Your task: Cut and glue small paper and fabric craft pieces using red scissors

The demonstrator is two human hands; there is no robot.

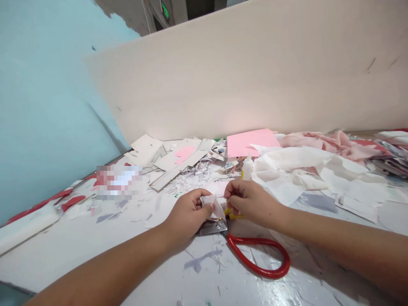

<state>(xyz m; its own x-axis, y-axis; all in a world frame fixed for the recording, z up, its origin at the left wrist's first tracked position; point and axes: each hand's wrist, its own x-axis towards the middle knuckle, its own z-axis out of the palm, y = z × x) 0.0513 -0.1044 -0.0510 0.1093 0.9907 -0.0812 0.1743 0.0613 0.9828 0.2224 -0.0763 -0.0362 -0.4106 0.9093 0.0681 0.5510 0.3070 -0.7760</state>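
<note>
My left hand (190, 212) is closed, pinching a small folded white piece of thin paper or cloth (217, 207) between thumb and fingers. To its right, my right hand (244, 196) is curled with thumb and fingertips together. Whatever those fingertips may hold is too small to make out. Just below them shows a yellow object (236, 216), mostly hidden. A pair of scissors with a red loop handle (277, 272) lies on the table under both hands, its metal blades partly covered by my left hand. Behind my right hand stands a small white glue bottle (247, 167).
White sheet material (287, 163) and pink cloth (331, 144) lie crumpled at the right. Pink card (251, 142), cardboard offcuts (146, 148) and paper shreds pile against the upright board (239, 76). A white foam-like block (28, 227) lies at the left edge.
</note>
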